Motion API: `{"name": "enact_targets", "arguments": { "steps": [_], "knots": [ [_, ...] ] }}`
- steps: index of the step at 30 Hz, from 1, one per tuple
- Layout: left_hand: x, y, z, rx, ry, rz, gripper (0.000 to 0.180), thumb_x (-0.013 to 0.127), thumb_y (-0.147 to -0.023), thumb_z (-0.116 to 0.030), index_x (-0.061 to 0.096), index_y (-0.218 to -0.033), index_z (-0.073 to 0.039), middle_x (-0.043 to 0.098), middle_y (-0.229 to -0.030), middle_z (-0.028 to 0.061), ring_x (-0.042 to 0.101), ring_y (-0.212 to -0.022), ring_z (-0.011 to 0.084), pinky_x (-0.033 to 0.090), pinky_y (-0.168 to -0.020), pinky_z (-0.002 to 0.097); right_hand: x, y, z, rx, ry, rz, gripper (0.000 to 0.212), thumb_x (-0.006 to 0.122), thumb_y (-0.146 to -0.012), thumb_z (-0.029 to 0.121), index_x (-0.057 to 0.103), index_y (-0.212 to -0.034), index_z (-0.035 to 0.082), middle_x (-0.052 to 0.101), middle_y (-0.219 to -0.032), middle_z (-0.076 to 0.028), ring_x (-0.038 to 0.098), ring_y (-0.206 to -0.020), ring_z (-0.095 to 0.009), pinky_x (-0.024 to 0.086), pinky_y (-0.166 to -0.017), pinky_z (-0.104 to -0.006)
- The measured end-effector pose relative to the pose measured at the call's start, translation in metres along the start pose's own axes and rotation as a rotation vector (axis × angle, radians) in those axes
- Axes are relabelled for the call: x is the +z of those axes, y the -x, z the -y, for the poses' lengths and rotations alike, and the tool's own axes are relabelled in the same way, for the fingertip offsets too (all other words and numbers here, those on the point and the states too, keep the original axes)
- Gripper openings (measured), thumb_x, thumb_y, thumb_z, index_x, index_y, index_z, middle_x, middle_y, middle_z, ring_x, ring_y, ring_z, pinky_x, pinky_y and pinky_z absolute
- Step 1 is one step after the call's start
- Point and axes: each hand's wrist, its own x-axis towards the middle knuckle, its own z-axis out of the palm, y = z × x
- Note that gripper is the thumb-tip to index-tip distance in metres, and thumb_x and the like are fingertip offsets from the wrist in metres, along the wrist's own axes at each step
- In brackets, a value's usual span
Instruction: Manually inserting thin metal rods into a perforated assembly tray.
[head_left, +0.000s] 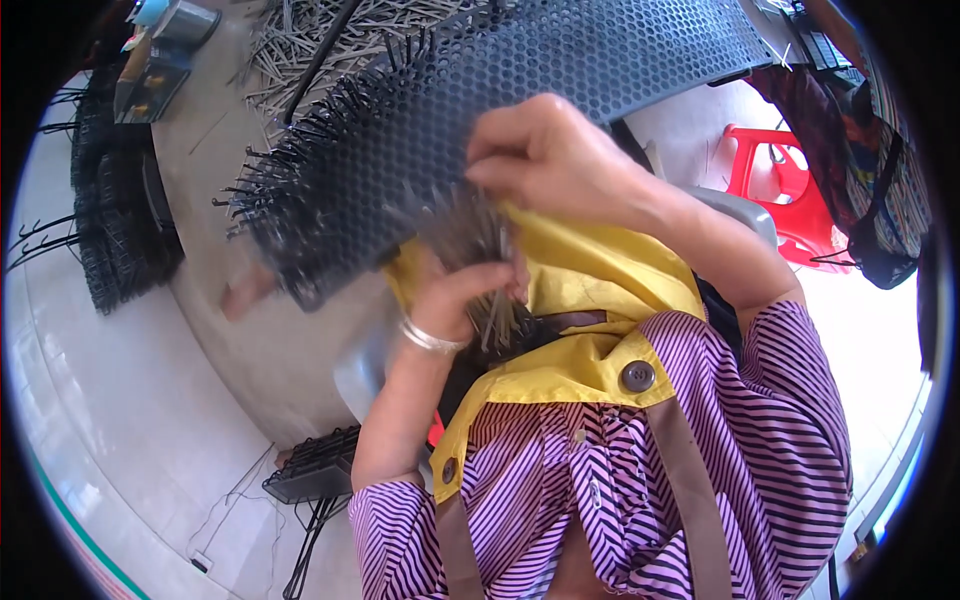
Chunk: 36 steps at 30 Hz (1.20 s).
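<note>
A dark board (600, 70) covered in small round holes slants across in front of me. Thin dark rods (350, 110) with bent tips stick up in rows along its far and left part. In my left hand (465, 290) is a bundle of thin grey strips (500, 325), held above my lap and blurred at the upper end. My right hand (560, 155) is over the board's near edge, thumb and fingers pinched together. Whatever sits between those fingertips is too small to tell. My yellow apron (610, 270) lies beneath both hands.
Loose grey strips (300, 60) are heaped beyond the board. A red plastic stool (785, 190) stands at right, near another person's striped clothing (895, 185). Black racks with hooks (115, 210) line the left side, below a metal can (188, 22). A black tray (315, 465) is lower left.
</note>
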Motion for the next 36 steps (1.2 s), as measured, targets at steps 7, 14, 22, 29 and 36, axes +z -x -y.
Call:
{"name": "enact_targets", "arguments": {
  "steps": [7, 14, 22, 29, 36],
  "knots": [
    [-0.002, 0.002, 0.002, -0.037, 0.013, -0.007, 0.041, 0.062, -0.067, -0.008, 0.047, -0.104, 0.0, 0.05, -0.064, 0.0107, 0.05, -0.056, 0.0215, 0.043, -0.056, 0.0342, -0.025, -0.007, -0.001, 0.146, -0.48, -0.334, 0.008, 0.058, -0.08, 0.007, 0.059, -0.077, 0.0, 0.061, -0.063, -0.006, 0.055, -0.048, -0.008, 0.043, -0.043, -0.0199],
    [-0.001, 0.003, 0.003, -0.054, 0.076, -0.033, 0.04, 0.061, -0.068, -0.006, 0.048, -0.105, 0.0, 0.051, -0.066, 0.0106, 0.051, -0.057, 0.0214, 0.043, -0.055, 0.035, -0.048, -0.041, -0.008, -0.211, -0.121, -0.823, 0.01, 0.053, -0.084, 0.004, 0.056, -0.074, 0.001, 0.055, -0.058, -0.001, 0.049, -0.046, -0.004, 0.039, -0.042, -0.019],
    [-0.003, 0.003, 0.003, -0.052, 0.066, -0.049, 0.039, 0.061, -0.067, -0.006, 0.049, -0.104, 0.0, 0.05, -0.066, 0.0101, 0.051, -0.056, 0.0213, 0.043, -0.055, 0.0355, -0.044, -0.061, -0.017, -0.624, 0.249, -0.797, 0.004, 0.053, -0.079, -0.001, 0.051, -0.076, 0.001, 0.052, -0.056, -0.01, 0.054, -0.048, -0.017, 0.04, -0.044, -0.027],
    [-0.004, 0.002, 0.004, -0.043, 0.043, -0.04, 0.04, 0.06, -0.067, -0.007, 0.048, -0.105, -0.001, 0.05, -0.066, 0.0101, 0.05, -0.056, 0.0211, 0.043, -0.055, 0.0351, -0.046, -0.08, -0.033, -0.544, 0.492, -0.424, 0.005, 0.052, -0.072, -0.002, 0.047, -0.07, -0.003, 0.053, -0.064, -0.023, 0.054, -0.064, -0.041, 0.043, -0.052, -0.0408],
    [-0.004, 0.004, 0.002, -0.037, 0.066, -0.047, 0.039, 0.059, -0.068, -0.006, 0.048, -0.105, 0.0, 0.05, -0.067, 0.0106, 0.049, -0.057, 0.0212, 0.043, -0.056, 0.0351, -0.026, -0.037, -0.008, -0.279, 0.547, -0.314, 0.014, 0.061, -0.079, 0.013, 0.06, -0.081, -0.001, 0.061, -0.063, -0.006, 0.055, -0.049, -0.011, 0.043, -0.046, -0.024]
  ]
}}
